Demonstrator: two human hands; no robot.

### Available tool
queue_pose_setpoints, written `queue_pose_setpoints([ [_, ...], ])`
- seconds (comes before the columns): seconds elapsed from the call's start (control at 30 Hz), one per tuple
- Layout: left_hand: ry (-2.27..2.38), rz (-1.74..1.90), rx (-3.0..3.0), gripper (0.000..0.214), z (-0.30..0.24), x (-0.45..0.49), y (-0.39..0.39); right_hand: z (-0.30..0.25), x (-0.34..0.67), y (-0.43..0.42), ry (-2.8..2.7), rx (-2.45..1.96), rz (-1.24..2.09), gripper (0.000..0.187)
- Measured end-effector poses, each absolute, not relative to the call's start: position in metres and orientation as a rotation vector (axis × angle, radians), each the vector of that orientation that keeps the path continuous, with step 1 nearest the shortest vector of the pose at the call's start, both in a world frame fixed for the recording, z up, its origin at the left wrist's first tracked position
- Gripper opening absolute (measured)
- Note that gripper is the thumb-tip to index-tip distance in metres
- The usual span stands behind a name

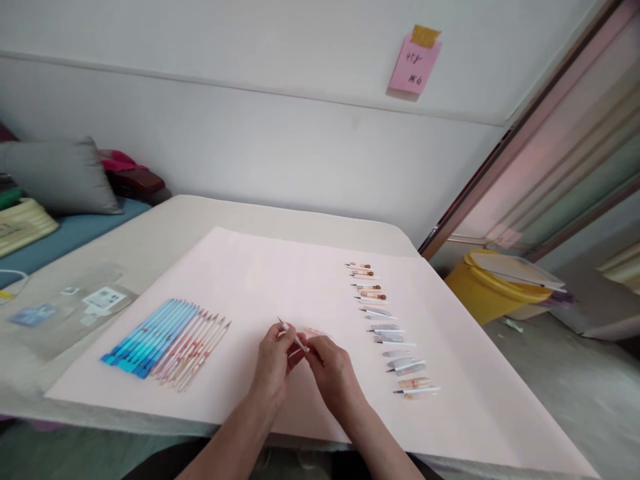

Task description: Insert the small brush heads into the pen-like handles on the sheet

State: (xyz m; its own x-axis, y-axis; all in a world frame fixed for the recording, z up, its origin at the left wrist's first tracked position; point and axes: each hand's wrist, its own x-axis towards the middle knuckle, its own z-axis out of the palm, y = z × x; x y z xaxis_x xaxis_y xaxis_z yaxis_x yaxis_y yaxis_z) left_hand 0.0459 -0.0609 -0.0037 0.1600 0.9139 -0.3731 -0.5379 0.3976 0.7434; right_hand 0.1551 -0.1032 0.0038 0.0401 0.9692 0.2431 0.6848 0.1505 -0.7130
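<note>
A slim white pen refill (295,336) with a dark tip slants between my hands above the pink sheet. My left hand (273,353) is closed around its upper part, the tip pointing up and to the left. My right hand (330,367) pinches at the lower end, fingers close to those of the left. Just behind the right hand lies a small clear piece with reddish print (317,332), partly hidden. To the right, a column of white refills with dark tips lies beside grey printed pieces (395,330) and brown printed pieces (370,295).
Left of my hands lie several blue pens (155,333) and several white pens with red patterns (193,350), side by side. Clear plastic packaging (103,300) rests on the table's left part. A yellow bin (473,287) stands beyond the right edge; a grey cushion (60,177) is far left.
</note>
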Motion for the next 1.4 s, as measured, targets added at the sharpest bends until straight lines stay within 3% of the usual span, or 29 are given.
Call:
queue_pose_setpoints([
  [0.2, 0.915, 1.162, 0.349, 0.012, 0.0, 0.036, -0.054, 0.01, 0.179, -0.096, -1.535, -1.668, 0.636, 0.014],
  [0.37, 0.949, 1.212, 0.321, 0.009, 0.002, 0.024, -0.042, 0.005, 0.211, -0.085, -1.715, -2.045, 0.226, 0.018],
  [0.5, 0.933, 1.235, 0.273, 0.009, -0.002, 0.019, -0.034, -0.01, 0.207, -0.081, -2.013, -2.235, 0.148, 0.015],
  [1.4, 0.999, 1.314, 0.342, 0.008, -0.005, 0.015, -0.028, 0.003, 0.174, -0.096, -2.007, -1.789, 0.249, 0.015],
])
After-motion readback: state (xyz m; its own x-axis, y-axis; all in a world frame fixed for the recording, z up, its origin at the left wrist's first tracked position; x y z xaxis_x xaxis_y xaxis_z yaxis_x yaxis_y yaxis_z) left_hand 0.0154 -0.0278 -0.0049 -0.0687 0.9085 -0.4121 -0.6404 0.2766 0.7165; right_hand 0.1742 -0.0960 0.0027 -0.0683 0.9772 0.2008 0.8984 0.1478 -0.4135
